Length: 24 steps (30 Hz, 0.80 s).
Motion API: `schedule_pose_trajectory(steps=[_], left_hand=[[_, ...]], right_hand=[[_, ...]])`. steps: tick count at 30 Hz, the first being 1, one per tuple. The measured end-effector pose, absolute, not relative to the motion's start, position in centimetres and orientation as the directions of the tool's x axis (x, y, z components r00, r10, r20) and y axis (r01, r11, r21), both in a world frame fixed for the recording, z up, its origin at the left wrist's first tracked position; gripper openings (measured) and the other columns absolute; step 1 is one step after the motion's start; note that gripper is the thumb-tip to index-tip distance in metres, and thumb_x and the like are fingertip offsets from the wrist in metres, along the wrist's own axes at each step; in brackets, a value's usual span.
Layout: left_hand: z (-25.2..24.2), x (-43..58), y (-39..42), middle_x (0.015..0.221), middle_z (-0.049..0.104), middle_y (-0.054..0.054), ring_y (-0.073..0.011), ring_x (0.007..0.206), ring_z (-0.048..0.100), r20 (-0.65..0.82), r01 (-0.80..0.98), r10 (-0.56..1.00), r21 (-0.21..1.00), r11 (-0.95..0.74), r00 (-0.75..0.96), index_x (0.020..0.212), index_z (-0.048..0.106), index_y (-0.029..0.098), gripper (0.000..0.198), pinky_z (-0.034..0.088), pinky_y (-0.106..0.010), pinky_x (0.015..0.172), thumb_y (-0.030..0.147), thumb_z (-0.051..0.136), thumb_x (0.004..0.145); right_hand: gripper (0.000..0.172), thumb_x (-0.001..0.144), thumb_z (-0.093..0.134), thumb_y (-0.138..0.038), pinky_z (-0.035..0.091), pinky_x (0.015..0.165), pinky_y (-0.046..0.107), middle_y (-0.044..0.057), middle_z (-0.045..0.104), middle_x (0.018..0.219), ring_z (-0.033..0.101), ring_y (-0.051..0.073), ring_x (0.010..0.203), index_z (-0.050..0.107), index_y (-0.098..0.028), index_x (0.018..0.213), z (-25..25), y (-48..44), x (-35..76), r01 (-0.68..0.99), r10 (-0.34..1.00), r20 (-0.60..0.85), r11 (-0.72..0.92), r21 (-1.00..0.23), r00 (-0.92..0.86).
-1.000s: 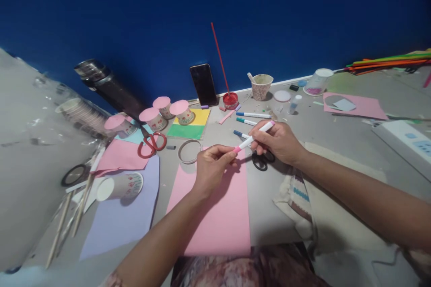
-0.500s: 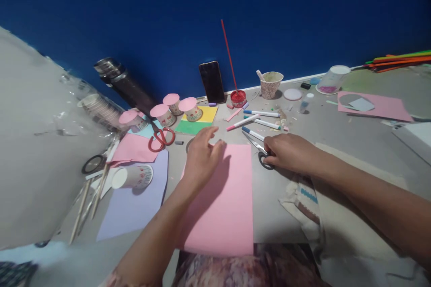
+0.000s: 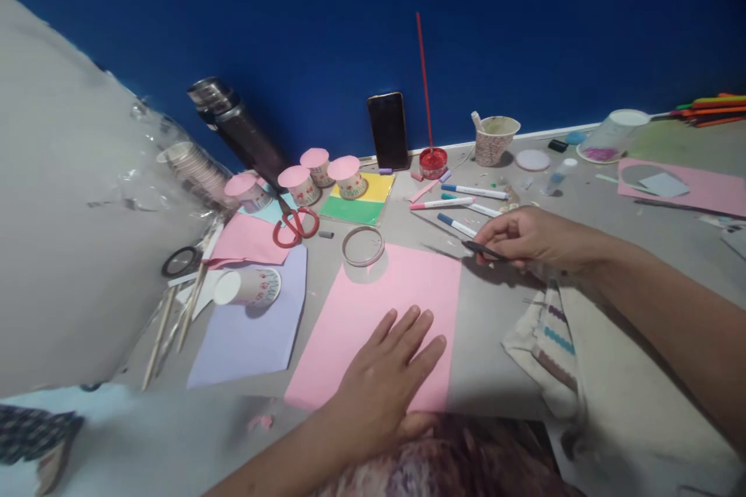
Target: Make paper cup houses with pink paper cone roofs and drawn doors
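My left hand (image 3: 388, 369) lies flat with spread fingers on a sheet of pink paper (image 3: 402, 279) at the table's front edge. On the sheet's far left corner rests a round clear ring-shaped lid or tape roll (image 3: 362, 247); I cannot tell which. To the right, my right hand (image 3: 518, 239) is closed on the black-handled scissors (image 3: 483, 250), lifted just above the table. Several markers (image 3: 456, 225) lie just beyond the blades. Left of the sheet, red-handled scissors (image 3: 296, 227) lie near paper cups topped with pink discs (image 3: 299, 185).
A paper cup (image 3: 248, 289) lies on purple paper (image 3: 250, 342). Along the blue wall stand a flask (image 3: 238, 124), a phone (image 3: 388, 130), a red paint pot (image 3: 433, 163) with a stick, and a patterned cup (image 3: 495, 141). A cloth (image 3: 551, 342) lies at right.
My left hand has moved from the sheet's far corner down to its near part, uncovering the round ring. My right hand has picked the black-handled scissors up off the table.
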<state>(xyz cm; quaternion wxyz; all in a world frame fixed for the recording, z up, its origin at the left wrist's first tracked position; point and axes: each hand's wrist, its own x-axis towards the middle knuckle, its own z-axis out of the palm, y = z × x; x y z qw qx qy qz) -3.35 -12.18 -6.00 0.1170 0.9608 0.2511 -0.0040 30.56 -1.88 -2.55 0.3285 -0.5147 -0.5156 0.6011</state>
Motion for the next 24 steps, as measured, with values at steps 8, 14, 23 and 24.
schedule_pose_trajectory(steps=[8,14,23,24], left_hand=[[-7.2,-4.2,-13.4,0.149,0.067,-0.012,-0.0294,0.154,0.046,0.179,0.327,0.382,0.274,-0.905,0.907,0.136,0.063,0.02,0.041,0.033,-0.05,0.13,0.037,0.067,0.099],[-7.4,-3.7,-13.9,0.123,0.079,-0.008,-0.0221,0.137,0.063,0.346,0.292,0.436,0.396,-0.871,0.831,0.096,0.065,0.02,0.009,0.037,-0.039,0.128,0.028,0.069,0.099],[3.9,-5.2,-12.4,0.108,0.082,-0.008,-0.0235,0.11,0.076,0.218,0.273,0.551,0.689,-0.672,0.805,0.101,0.068,0.025,0.011,0.06,-0.039,0.104,0.015,0.064,0.099],[5.2,-5.9,-12.5,0.107,0.082,-0.008,-0.0253,0.109,0.076,0.264,0.28,0.577,0.673,-0.684,0.773,0.105,0.069,0.027,0.018,0.062,-0.042,0.102,0.011,0.062,0.098]], right_hand=[[0.04,0.064,0.096,-0.048,0.025,0.038,0.021,0.008,0.075,0.075,0.044,0.006,0.047,0.082,-0.014,0.08,-2.5,-1.7,29.9,0.077,0.889,-0.331,-0.324,-0.943,-0.318],[0.045,0.063,0.096,-0.051,0.019,0.037,0.019,0.008,0.074,0.074,0.037,0.002,0.042,0.076,-0.012,0.073,-3.1,-1.2,29.4,-0.066,0.907,-0.318,-0.348,-0.935,-0.277],[0.042,0.065,0.096,-0.048,0.026,0.035,0.02,0.008,0.077,0.077,0.042,0.004,0.042,0.076,-0.014,0.077,-2.8,-1.6,28.8,-0.11,0.932,-0.246,-0.283,-0.953,-0.265],[0.039,0.065,0.096,-0.046,0.028,0.036,0.02,0.006,0.075,0.075,0.043,0.005,0.043,0.075,-0.014,0.076,-2.8,-1.5,28.8,-0.092,0.941,-0.237,-0.266,-0.96,-0.241]])
